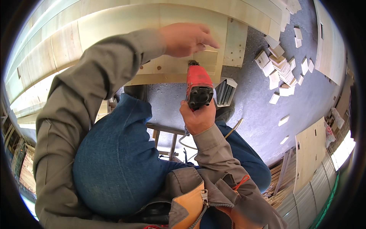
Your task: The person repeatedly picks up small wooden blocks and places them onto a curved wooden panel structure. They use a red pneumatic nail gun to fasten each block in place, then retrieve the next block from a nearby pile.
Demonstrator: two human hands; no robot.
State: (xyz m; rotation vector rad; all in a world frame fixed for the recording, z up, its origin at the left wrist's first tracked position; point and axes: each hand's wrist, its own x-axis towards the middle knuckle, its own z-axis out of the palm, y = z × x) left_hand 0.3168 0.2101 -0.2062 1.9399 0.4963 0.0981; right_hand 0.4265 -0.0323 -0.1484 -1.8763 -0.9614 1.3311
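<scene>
My right hand [197, 118] grips the handle of a red and black pneumatic nail gun [198, 87], its nose pressed against a small pale wooden block [207, 58] on a large light plywood panel [114, 26]. My left hand [185, 38] rests on the panel just above that block, fingers curled, steadying it. My left knee in blue jeans [118, 152] is raised between my arms. A hose or cable [232, 129] trails from the tool past my right wrist.
Many small cut wooden blocks [284, 66] lie scattered in a pile on the grey concrete floor at the upper right. More plywood panels [310, 152] and stacked boards stand at the right. A wooden frame [167, 133] sits under my legs.
</scene>
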